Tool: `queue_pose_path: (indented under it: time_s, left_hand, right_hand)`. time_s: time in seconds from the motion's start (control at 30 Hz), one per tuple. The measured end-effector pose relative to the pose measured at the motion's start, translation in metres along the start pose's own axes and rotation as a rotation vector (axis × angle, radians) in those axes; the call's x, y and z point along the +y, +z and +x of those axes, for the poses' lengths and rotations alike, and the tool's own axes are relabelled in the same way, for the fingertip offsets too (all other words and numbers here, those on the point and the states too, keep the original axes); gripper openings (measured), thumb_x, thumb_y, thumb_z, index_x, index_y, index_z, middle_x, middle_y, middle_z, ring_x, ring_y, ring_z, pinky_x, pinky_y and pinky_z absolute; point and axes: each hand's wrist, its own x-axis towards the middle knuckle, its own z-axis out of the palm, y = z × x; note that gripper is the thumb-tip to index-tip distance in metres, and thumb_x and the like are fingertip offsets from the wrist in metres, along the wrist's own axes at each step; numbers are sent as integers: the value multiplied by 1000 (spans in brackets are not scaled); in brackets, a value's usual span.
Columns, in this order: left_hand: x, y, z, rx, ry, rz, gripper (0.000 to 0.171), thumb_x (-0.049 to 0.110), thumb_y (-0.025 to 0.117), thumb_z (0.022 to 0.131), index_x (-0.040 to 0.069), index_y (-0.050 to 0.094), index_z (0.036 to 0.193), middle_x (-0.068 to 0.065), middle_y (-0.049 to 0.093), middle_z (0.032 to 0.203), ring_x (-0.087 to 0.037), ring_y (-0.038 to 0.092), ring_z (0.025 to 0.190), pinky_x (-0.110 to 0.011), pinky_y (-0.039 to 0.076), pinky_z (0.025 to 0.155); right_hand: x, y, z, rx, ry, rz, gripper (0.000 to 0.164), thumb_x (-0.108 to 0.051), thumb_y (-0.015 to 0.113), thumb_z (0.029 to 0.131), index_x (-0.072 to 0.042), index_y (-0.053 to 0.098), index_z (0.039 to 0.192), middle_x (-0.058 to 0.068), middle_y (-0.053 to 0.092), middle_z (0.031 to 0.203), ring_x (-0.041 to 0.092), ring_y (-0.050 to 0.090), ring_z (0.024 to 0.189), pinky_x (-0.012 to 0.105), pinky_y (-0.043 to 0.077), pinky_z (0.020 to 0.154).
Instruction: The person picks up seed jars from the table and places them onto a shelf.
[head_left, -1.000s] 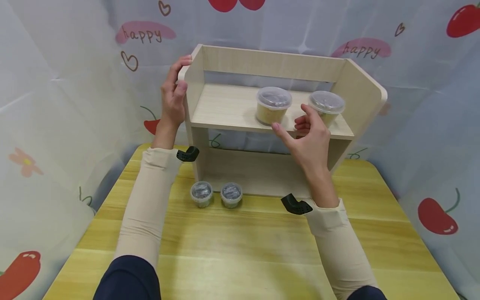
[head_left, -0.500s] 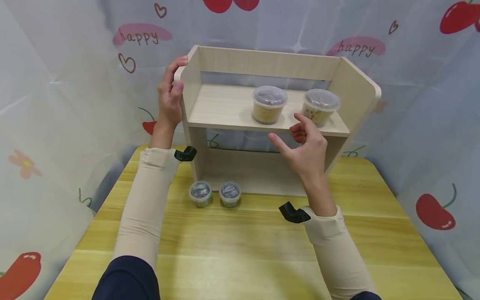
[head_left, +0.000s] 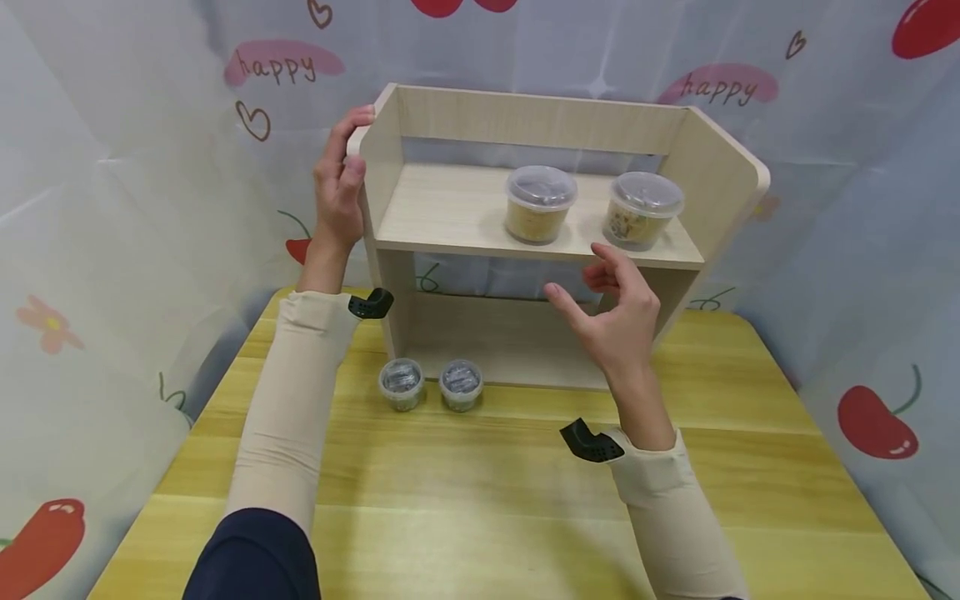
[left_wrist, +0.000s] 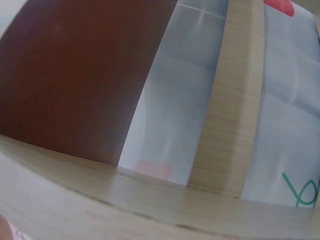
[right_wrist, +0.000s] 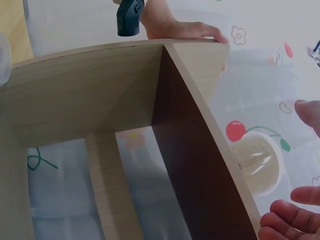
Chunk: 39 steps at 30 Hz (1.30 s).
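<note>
My left hand [head_left: 339, 192] grips the left side panel of a two-tier wooden shelf [head_left: 540, 114], thumb on the front edge and fingers behind. Two lidded plastic tubs stand upright on the upper tier: a left tub [head_left: 540, 208] with pale yellow contents, and a right tub [head_left: 642, 212] with speckled contents. My right hand [head_left: 622, 312] hovers in front of the shelf, just below the right tub, thumb and fingers spread apart and holding nothing. In the right wrist view, its fingers [right_wrist: 290, 220] show beside a tub [right_wrist: 262, 165].
Two small lidded cups, a left one [head_left: 402, 385] and a right one [head_left: 461, 385], stand on the wooden table [head_left: 465, 500] before the shelf's lower left. A printed cloth [head_left: 480, 50] hangs behind and at both sides.
My right hand has drawn down and back from the right tub, which is now fully in sight. The left hand keeps its grip on the shelf. Both tubs stay on the upper tier.
</note>
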Motion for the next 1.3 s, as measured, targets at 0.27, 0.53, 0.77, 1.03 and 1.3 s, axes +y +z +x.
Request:
queue_pose_path:
  time_s: [0.27,0.53,0.77,1.03,1.3]
  left_hand:
    - [-8,-1,2,3,1,-20,81,56,51,86,-14,47,126,-26,51,135,-25,48,121,-32,40,96]
    - [-4,0,5,17,8,-15,81,55,51,86,-16,48,124,-24,52,135,-24,47,126,-36,37,103]
    - [-6,1,6,11,8,-18,80,55,51,86,-15,48,124,-25,51,135,-25,47,125,-35,38,101]
    - [-8,0,4,14,3,-23,81,56,52,85,-15,48,124,-25,52,134,-25,47,124,-34,39,99]
    - [-9,0,0,20,4,-26,81,55,52,86,-16,48,123,-26,52,133,-26,48,124,-35,40,99]
  right_hand:
    - [3,1,-9,-1,9,16,63,-34,82,74,5,64,120,21,65,93,25,62,86,24,48,80]
    - [7,2,-18,1,2,38,60,-30,82,74,4,65,121,21,65,92,26,62,85,24,48,81]
    - [9,3,-25,-8,11,22,61,-27,82,72,4,65,122,20,65,93,31,62,86,28,50,80]
    - [15,5,-36,-20,0,-19,72,-49,78,77,5,64,121,19,64,93,28,62,86,24,49,81]
    - [20,12,-49,-29,7,-2,74,-56,74,79,4,64,121,20,65,91,30,63,84,22,48,80]
